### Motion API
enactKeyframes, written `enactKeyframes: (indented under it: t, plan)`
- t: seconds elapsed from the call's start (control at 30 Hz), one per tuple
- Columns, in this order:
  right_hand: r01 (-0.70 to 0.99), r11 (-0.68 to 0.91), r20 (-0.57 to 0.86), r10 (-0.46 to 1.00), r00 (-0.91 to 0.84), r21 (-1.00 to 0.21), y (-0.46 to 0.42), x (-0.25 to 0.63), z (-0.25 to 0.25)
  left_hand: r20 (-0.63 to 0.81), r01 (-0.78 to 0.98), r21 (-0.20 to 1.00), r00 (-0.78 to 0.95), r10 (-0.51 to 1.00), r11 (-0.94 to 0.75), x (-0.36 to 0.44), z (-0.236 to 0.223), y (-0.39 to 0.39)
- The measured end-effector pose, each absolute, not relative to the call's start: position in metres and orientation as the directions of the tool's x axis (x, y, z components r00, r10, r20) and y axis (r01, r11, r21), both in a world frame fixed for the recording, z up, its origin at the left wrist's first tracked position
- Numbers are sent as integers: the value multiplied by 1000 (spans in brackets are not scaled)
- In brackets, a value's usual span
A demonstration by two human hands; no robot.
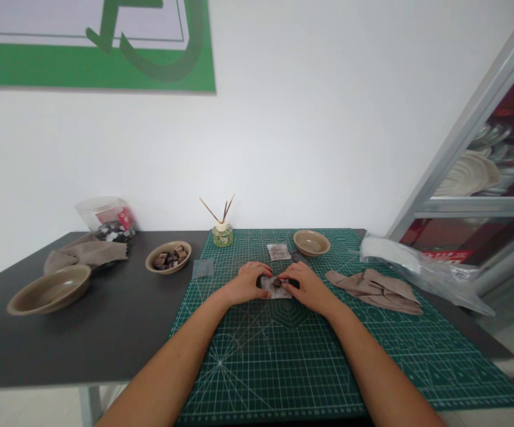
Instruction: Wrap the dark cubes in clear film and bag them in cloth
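Observation:
Both hands rest on a green cutting mat (283, 356) near its far middle. My left hand (248, 283) and my right hand (306, 286) have their fingers curled and pinch a small pale sachet (273, 289) between them. A small dark brown lump (277, 283) lies on the sachet. Another flat pale sachet (278, 252) lies just beyond the hands, and a greyish square sachet (203, 268) sits at the mat's left edge.
A bowl of dark chunks (168, 257), an empty bowl (312, 242), a large shallow bowl (50, 289), a reed diffuser (222, 231), a clear jar (105, 218), beige cloths (374, 287) and a plastic bag (421, 264) stand on the dark table (83, 338). A metal shelf (474, 196) is right.

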State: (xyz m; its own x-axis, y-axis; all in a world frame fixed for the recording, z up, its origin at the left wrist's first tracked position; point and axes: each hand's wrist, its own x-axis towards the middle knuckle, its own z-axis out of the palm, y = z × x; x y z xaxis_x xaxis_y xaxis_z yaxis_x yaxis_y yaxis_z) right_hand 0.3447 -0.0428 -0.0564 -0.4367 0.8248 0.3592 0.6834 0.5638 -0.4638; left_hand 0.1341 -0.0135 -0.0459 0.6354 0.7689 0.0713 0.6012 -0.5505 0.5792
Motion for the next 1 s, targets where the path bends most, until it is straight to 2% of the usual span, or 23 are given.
enactKeyframes:
  t: [0.23,0.43,0.53,0.77,1.0]
  plan:
    - [691,592,393,801,-451,-415,-45,342,-55,75,602,568,641,764,-562,134,-47,-12]
    - [654,600,416,797,-438,-461,-46,346,-53,80,600,573,637,767,-558,134,-47,-12]
    - [659,614,406,786,-466,-434,-45,346,-55,82,598,569,641,763,-564,133,-48,-12]
    - [701,573,433,808,-399,-424,-46,348,-53,80,600,566,643,762,-565,133,-48,-12]
    - [641,610,354,793,-496,-466,-47,348,-52,85,599,566,641,763,-566,133,-48,-12]
